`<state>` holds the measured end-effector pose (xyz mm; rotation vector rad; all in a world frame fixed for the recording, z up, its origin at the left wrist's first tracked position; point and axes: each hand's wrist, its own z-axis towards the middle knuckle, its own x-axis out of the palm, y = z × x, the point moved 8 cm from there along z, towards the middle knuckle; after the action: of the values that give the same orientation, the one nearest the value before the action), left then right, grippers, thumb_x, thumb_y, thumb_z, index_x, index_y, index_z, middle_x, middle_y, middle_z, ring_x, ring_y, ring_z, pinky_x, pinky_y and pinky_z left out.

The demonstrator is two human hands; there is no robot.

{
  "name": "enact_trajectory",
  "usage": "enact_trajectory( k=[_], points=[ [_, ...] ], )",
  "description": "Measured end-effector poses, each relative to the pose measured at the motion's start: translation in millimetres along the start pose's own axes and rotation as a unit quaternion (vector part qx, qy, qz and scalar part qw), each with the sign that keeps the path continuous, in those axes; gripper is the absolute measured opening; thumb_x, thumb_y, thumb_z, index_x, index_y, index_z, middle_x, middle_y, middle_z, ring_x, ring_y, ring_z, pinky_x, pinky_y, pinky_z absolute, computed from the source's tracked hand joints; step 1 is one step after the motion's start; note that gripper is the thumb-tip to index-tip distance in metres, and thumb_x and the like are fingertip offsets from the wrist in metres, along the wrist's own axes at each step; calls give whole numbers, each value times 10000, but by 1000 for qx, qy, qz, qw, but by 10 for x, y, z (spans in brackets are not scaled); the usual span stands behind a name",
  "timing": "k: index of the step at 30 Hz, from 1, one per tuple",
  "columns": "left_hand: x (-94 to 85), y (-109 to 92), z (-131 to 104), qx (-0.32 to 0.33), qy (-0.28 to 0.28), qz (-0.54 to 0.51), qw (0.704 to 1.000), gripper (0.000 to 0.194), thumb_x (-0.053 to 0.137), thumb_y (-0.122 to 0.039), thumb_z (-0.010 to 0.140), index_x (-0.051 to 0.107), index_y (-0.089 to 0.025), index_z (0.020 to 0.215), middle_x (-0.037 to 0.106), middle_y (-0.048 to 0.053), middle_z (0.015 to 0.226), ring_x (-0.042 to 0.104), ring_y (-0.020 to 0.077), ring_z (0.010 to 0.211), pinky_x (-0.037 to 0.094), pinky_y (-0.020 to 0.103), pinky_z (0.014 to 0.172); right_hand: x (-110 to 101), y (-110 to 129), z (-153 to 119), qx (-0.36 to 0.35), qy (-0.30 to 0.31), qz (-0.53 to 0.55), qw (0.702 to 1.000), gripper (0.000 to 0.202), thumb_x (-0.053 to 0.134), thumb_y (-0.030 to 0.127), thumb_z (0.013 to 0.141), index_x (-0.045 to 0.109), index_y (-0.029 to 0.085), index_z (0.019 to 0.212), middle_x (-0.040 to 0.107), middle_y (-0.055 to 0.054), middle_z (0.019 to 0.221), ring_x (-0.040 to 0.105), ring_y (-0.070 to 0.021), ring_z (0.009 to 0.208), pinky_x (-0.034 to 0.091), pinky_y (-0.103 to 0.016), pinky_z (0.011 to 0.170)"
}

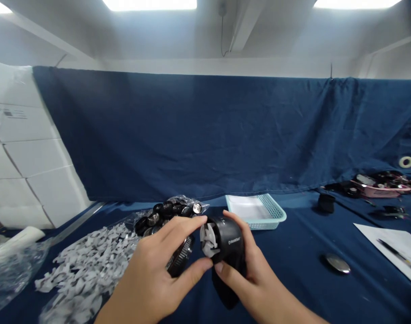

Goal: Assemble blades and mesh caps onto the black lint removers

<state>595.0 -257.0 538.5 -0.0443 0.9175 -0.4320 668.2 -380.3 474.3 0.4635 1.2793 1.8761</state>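
My right hand [249,265] is wrapped round a black cylindrical housing [230,238] with small white lettering, its open end facing left. A grey-white plastic insert [209,240] with finger-like tabs sits in that open end. My left hand [161,265] grips the insert at the mouth of the housing, index finger above and thumb below. Just behind the left hand's fingers is a black ribbed round part [180,257]; whether it rests on the table or against the palm I cannot tell.
Loose grey-white plastic pieces [90,256] are heaped at left, beside clear plastic bags [16,270]. Black round caps [166,210] lie behind my left hand. A light-blue basket [268,222] stands further back. Rightward are a silver oval part [337,263], paper [387,238] with a pen [396,252], and a pink tray [381,192].
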Motion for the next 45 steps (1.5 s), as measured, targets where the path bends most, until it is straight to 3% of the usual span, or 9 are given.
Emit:
enact_trajectory(
  k=[7,14,19,22,26,32,40,45],
  points=[
    [-22,-67,6,35,-26,47,998,461,622,-276,839,480,-283,1277,591,17,1255,583,202,1137,501,311,952,-19,44,-9,3,18,-29,999,685,557,181,869,205,328,1438,479,-39,1409,433,-249,1296,463,-378,961],
    [-40,-104,-44,56,-70,88,992,595,604,-227,833,392,-198,1388,563,59,1320,581,189,1144,483,278,967,-14,69,-17,-5,15,-24,1000,716,545,137,862,179,335,1444,499,-35,1395,470,-233,1268,456,-377,985],
    [-69,-250,-80,119,-112,117,980,628,596,-165,818,380,-125,1406,574,89,1321,559,193,1185,459,286,1005,36,79,-14,-11,31,-12,999,742,559,100,833,196,316,1442,542,-40,1340,533,-227,1198,453,-381,991],
    [-73,-303,-78,132,-108,116,978,609,582,-152,829,381,-98,1402,583,91,1317,556,176,1192,445,269,1022,53,69,-16,-6,28,16,999,715,557,105,832,227,304,1435,552,-43,1325,557,-218,1159,448,-377,993],
    [-73,-301,-75,129,-109,132,977,601,589,-143,835,387,-98,1400,594,88,1304,579,167,1163,451,245,1014,27,56,-26,13,19,51,998,684,545,135,850,231,303,1434,477,-56,1410,442,-250,1293,447,-387,995],
    [-15,-237,-56,123,-76,118,982,569,552,-143,865,375,-150,1406,570,95,1327,562,210,1192,477,312,1008,-13,33,-36,36,20,63,997,681,555,162,855,236,304,1439,486,-62,1393,405,-268,1319,450,-408,999],
    [-38,-116,-45,51,-38,57,996,327,572,-258,896,503,-264,1215,638,19,1187,618,190,1083,508,287,933,11,-57,-23,68,2,125,990,652,607,216,833,320,312,1410,492,-38,1385,399,-253,1316,351,-421,1081],
    [-29,-142,-26,48,-24,42,998,317,560,-236,898,516,-271,1210,633,13,1143,623,172,1030,514,263,873,-5,-42,10,48,-3,160,986,594,612,228,841,374,316,1378,478,-17,1401,386,-229,1328,338,-381,1096]
  ],
)
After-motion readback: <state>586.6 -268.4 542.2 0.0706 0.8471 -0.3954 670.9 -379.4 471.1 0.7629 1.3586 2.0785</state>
